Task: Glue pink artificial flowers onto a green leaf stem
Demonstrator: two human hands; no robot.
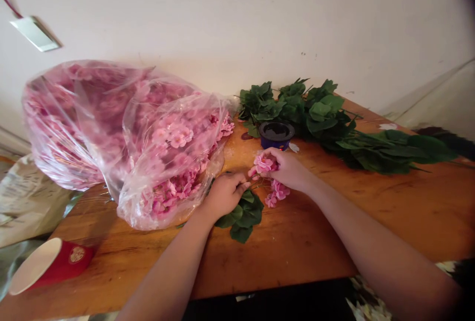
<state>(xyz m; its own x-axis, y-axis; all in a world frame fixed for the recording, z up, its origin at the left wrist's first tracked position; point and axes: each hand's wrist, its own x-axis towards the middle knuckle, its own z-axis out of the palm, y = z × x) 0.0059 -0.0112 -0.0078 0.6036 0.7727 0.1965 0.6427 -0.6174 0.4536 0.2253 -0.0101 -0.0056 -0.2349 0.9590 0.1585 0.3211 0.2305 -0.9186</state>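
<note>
My left hand (228,192) is closed on a sprig of green artificial leaves (245,214) that hangs below it, just over the wooden table. Close beside it, my right hand (284,165) pinches a sprig of pink artificial flowers (263,163). More pink blossoms (277,193) dangle beneath the right hand. The thin stems meet between the two hands; whether they are joined cannot be made out. Right behind my right hand stands a small dark blue tub (275,134) with a black rim.
A large clear plastic bag (126,133) full of pink flowers fills the table's left side. Bunches of green leaves (319,113) lie along the back and right. A red paper cup (55,264) lies tipped at the front left. Behind rises a white wall (178,19).
</note>
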